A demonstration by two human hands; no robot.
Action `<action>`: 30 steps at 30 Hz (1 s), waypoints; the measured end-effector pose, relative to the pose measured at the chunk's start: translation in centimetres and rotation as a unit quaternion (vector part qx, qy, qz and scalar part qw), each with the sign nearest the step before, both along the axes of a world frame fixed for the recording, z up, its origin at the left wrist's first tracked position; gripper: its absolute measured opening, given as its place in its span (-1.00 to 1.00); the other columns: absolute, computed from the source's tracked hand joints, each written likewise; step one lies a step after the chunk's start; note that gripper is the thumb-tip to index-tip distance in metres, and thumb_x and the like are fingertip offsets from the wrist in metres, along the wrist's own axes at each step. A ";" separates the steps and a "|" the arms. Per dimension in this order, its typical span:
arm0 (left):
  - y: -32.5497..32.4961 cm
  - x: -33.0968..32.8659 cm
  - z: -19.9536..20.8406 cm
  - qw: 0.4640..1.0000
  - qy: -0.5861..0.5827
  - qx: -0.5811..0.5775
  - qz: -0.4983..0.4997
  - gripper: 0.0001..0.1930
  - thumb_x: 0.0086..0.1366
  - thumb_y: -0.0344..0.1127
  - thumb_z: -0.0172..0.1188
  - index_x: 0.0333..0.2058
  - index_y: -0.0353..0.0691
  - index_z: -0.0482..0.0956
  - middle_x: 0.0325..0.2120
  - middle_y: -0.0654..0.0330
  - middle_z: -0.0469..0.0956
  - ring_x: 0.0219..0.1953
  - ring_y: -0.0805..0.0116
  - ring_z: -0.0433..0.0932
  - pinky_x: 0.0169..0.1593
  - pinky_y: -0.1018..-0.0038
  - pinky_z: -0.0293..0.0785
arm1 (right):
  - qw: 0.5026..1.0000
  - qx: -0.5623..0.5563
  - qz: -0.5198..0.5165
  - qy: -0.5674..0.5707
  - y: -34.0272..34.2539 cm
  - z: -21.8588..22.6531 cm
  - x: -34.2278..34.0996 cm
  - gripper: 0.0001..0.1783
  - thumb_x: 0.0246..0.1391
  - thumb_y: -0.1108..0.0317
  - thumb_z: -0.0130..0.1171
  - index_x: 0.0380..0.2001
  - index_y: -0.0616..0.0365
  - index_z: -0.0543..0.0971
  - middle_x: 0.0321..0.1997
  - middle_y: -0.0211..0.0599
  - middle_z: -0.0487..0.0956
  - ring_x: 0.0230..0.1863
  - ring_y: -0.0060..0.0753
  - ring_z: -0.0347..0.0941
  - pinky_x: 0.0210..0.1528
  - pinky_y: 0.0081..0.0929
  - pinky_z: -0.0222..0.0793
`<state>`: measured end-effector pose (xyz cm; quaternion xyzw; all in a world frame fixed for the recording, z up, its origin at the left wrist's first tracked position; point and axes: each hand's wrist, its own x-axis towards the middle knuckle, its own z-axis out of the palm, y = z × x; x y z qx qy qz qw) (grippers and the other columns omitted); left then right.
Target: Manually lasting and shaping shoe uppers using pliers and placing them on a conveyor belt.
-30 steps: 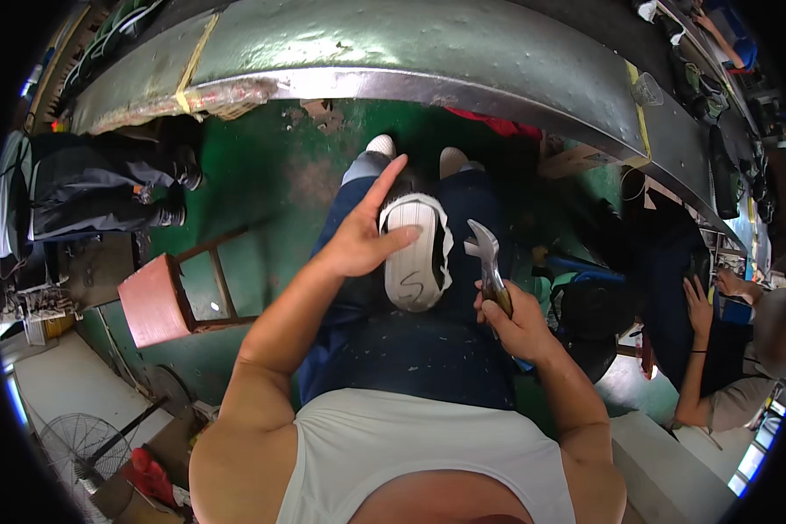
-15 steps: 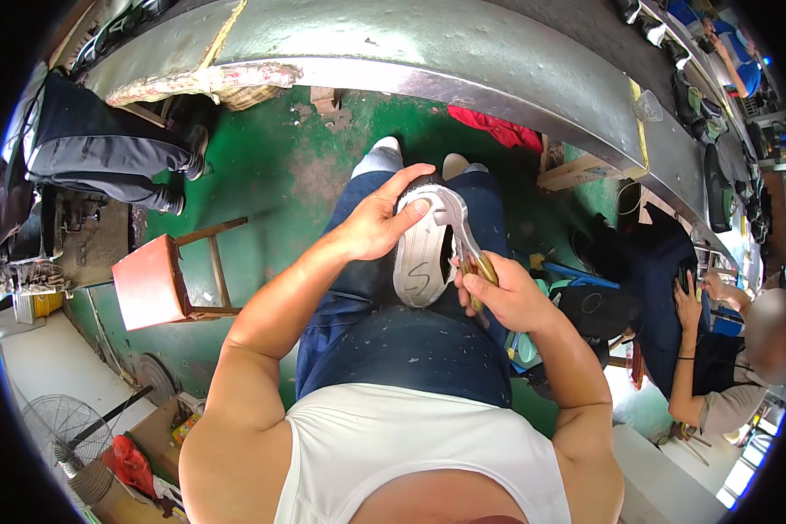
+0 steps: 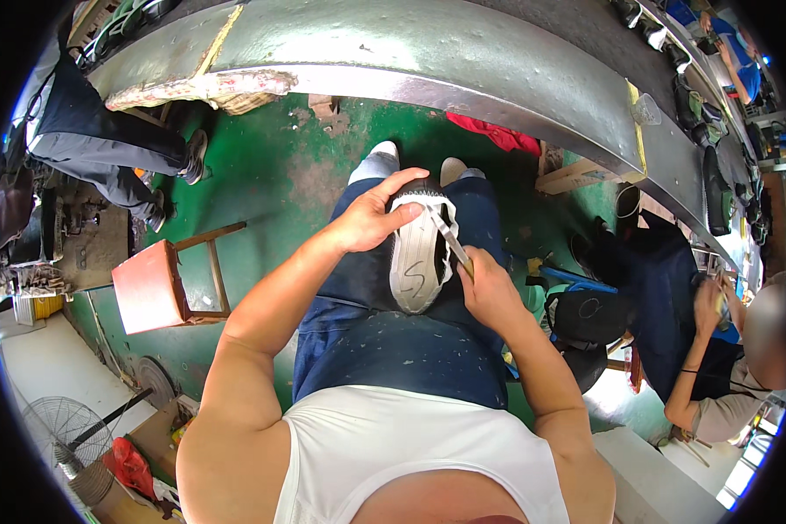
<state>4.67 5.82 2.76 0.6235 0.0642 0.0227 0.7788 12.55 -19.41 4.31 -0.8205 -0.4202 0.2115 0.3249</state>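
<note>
A black shoe upper stretched over a last lies bottom up on my lap, toe end away from me. Its grey-white underside bears a dark handwritten mark, and a whitish edge is folded around the rim. My left hand grips the far end from the left, the thumb pressing on the underside. In my right hand are metal lasting pliers, their jaws at the rim on the far right side of the shoe. Most of the handles are hidden in my fist.
A long metal-topped workbench curves across the far side. A reddish-brown stool stands left, a fan at lower left. A co-worker sits at right, and another person's legs show at left. Red cloth lies under the bench.
The pliers have tilted round, with their jaws now at the rim instead of lying across the shoe's top. My right hand is lower and closed further. The person at left has shifted their legs.
</note>
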 end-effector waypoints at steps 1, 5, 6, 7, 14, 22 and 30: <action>-0.1 0.0 0.4 0.999 -0.012 0.031 0.011 -0.52 0.42 -0.35 0.18 0.28 -0.13 0.35 0.00 0.29 0.50 0.05 0.52 0.42 0.18 0.49 0.34 | 1.000 -0.024 0.010 -0.004 -0.4 0.8 -0.3 -0.67 0.23 0.43 0.10 0.02 0.33 0.38 -0.17 0.14 0.49 -0.15 0.29 0.48 -0.09 0.00 0.40; -1.7 1.0 1.2 0.993 0.048 0.083 0.068 -0.59 0.40 -0.35 0.18 0.20 -0.13 0.43 -0.07 0.26 0.50 -0.03 0.51 0.44 0.09 0.51 0.41 | 0.991 -0.132 0.000 0.006 -0.5 3.9 -0.8 -0.67 0.22 0.45 0.10 0.02 0.35 0.38 -0.19 0.18 0.48 -0.16 0.34 0.45 -0.10 0.00 0.41; -1.8 1.3 1.0 0.993 0.047 0.082 0.067 -0.59 0.40 -0.35 0.18 0.20 -0.13 0.43 -0.07 0.26 0.50 -0.03 0.51 0.44 0.09 0.51 0.41 | 0.994 -0.111 0.012 -0.013 -0.8 3.6 -0.5 -0.68 0.23 0.44 0.10 0.00 0.34 0.39 -0.19 0.13 0.51 -0.20 0.22 0.50 -0.13 -0.07 0.45; -1.8 1.6 0.7 0.995 0.048 0.066 0.062 -0.59 0.40 -0.36 0.18 0.20 -0.13 0.42 -0.08 0.26 0.50 -0.05 0.51 0.44 0.07 0.52 0.42 | 0.995 -0.090 0.025 -0.033 -1.0 3.5 -0.2 -0.69 0.24 0.42 0.11 -0.01 0.34 0.40 -0.18 0.08 0.54 -0.23 0.10 0.55 -0.17 -0.13 0.49; -1.0 2.4 0.7 0.995 0.046 0.079 0.038 -0.55 0.40 -0.44 0.13 0.24 -0.14 0.40 -0.05 0.27 0.54 -0.03 0.54 0.46 0.10 0.54 0.41 | 0.981 0.080 -0.039 0.174 -1.6 6.0 0.9 -0.70 0.33 0.23 0.03 -0.09 0.28 0.47 -0.25 -0.06 0.59 -0.25 -0.02 0.56 -0.12 -0.21 0.45; -0.1 3.9 -0.6 0.995 0.061 0.065 -0.041 -0.36 0.36 -0.38 0.24 0.37 -0.10 0.24 0.01 0.21 0.51 0.05 0.46 0.43 0.20 0.51 0.35 | 0.985 -0.015 -0.055 0.162 0.5 2.9 3.4 -0.58 0.31 0.11 0.07 -0.11 0.35 0.48 -0.43 0.05 0.56 -0.32 0.05 0.57 -0.15 -0.19 0.46; 0.5 4.7 -0.6 0.977 0.156 0.001 -0.146 -0.31 0.50 -0.12 0.06 0.46 -0.19 0.01 0.18 0.14 0.43 0.15 0.38 0.44 0.17 0.42 0.43 | 0.965 -0.029 -0.204 0.164 1.0 -2.2 2.1 -0.23 -0.13 -0.04 0.50 -0.06 0.34 0.43 -0.22 -0.10 0.61 -0.18 -0.19 0.57 -0.11 -0.24 0.48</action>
